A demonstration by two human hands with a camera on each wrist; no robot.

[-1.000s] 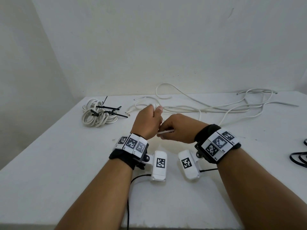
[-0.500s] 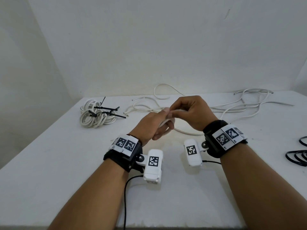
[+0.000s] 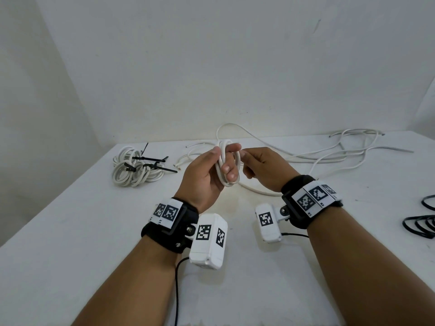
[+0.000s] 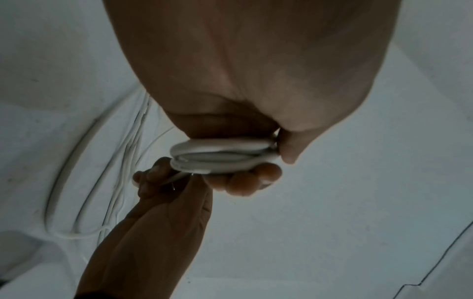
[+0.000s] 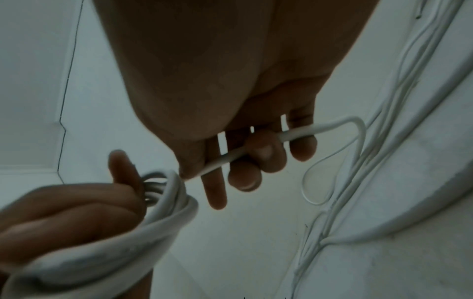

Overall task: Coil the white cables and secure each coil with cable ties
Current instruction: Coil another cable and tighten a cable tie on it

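Winding is the step in hand, so keep each new turn the same size as the small coil (image 3: 226,165) your left hand (image 3: 207,175) pinches between thumb and curled fingers (image 3: 229,171), held up above the bench (image 3: 70,231). Your right hand (image 3: 263,170), just right of the coil, has its fingers (image 5: 266,153) curled round the feeding strand of the white cable (image 3: 259,190); let it slide through a light grip so no twist gets trapped, and lay each turn flat against the last. Hold the pinch firm, since these stiff loops would likely spring apart.

The coil looks like a narrow upright oval of perhaps three turns, though the left wrist view is too dim to count them. Behind and right of the coil the loose cables (image 3: 341,151) trail slack across the bench. Left of the coil lies a finished bundle (image 3: 134,170), bound with black cable ties (image 3: 150,161).
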